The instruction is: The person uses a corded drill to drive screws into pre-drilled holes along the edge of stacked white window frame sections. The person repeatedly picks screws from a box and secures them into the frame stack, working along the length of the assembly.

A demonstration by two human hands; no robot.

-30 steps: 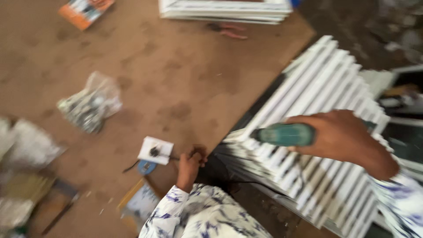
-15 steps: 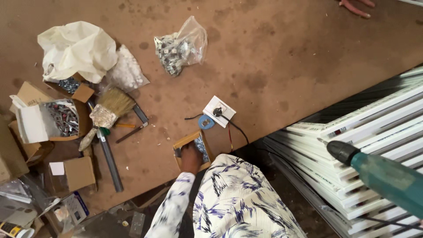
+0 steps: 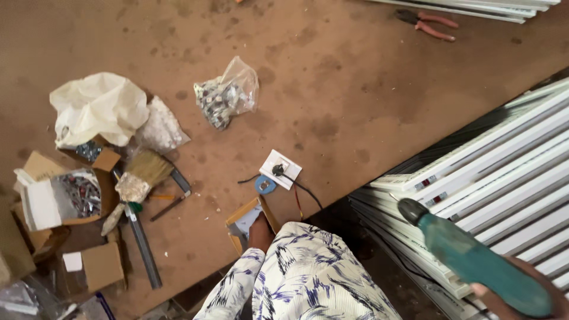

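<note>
a worn brown board tabletop [image 3: 355, 77] fills the view, stained and dusty. nearest, at five o'clock, the right hand [image 3: 512, 299] is wrapped around the grip of a teal power drill [image 3: 474, 261], whose black chuck points up toward ten o'clock, over a stack of white slatted panels [image 3: 504, 172] lying at four o'clock. at six o'clock the left hand [image 3: 259, 232], coming out of a white sleeve with blue print [image 3: 308, 278], reaches into a small open cardboard box [image 3: 249, 222] at the table edge; whether its fingers are curled or spread cannot be told. just beyond the box, toward twelve, lie a blue round tape roll [image 3: 265, 185] and a white square socket plate [image 3: 281, 169] with a black cable. at nine o'clock sit a straw-bristled brush [image 3: 139, 175], open brown cartons [image 3: 65, 201] of screws and a grey metal bar [image 3: 142, 249]. farther, at ten o'clock, a crumpled cream plastic bag [image 3: 98, 106]; at eleven, a clear plastic bag of metal fittings [image 3: 225, 95]. far off at one o'clock lie red-handled pliers [image 3: 430, 24].
</note>
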